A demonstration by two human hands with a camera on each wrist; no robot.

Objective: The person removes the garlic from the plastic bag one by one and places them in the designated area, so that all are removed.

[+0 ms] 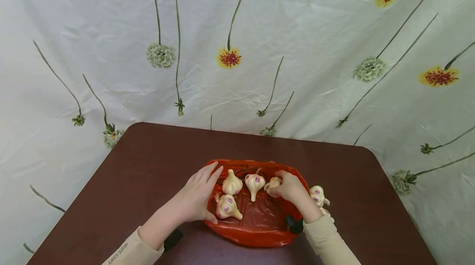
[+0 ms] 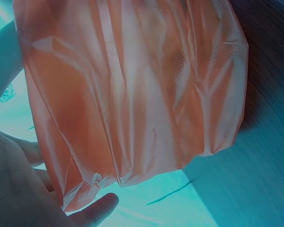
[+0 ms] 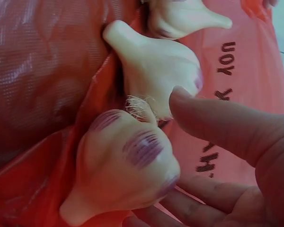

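Note:
A red plastic bag (image 1: 256, 236) lies with its mouth spread wide on the table. Several garlic bulbs with purple marks are inside, among them one garlic bulb (image 1: 227, 207) at the left and another (image 1: 255, 182) at the far side. My left hand (image 1: 196, 193) is spread along the bag's left rim, thumb and fingertips at the plastic. Inside the bag's right part, my right hand (image 1: 291, 186) is around a garlic bulb (image 3: 128, 163); its fingers touch the underside, while the thumb stands apart from it, near a second garlic bulb (image 3: 163, 71).
Two more garlic bulbs (image 1: 317, 195) lie outside the bag, on the table right of it, partly behind the right forearm. The dark brown table (image 1: 167, 149) ends at a white flower-patterned cloth (image 1: 200, 71). Dark printed letters (image 3: 225, 59) show on the red plastic.

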